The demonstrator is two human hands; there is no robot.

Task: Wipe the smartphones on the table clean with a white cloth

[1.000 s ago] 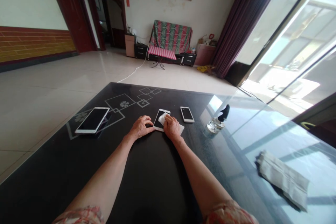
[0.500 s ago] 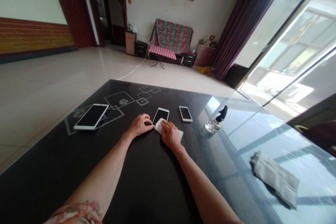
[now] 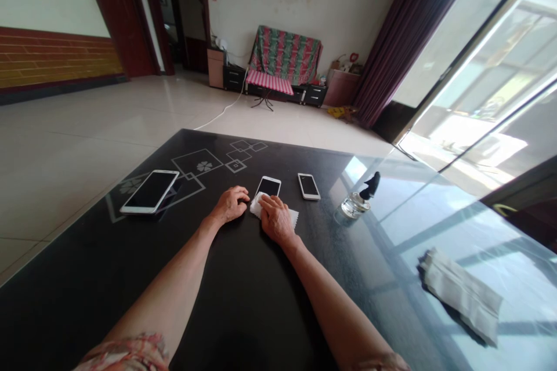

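A: Phone, where?
B: Mid-table, face up, between the hands, left of the second phone.
A: Hands?
B: Left hand: empty, thumb and fingers slightly apart, just beside the phone; contact unclear. Right hand: fingers down on the cloth, over the phone's near end. Pinching it? Can't tell.
A: Progress?
B: Far part of screen uncovered, near end under cloth and hand. Cloth in use, I'd say; can't tell what's done or left.
A: Axis?
B: Long axis runs away from the person, far end leaning slightly right. Which end's the top? Can't tell.
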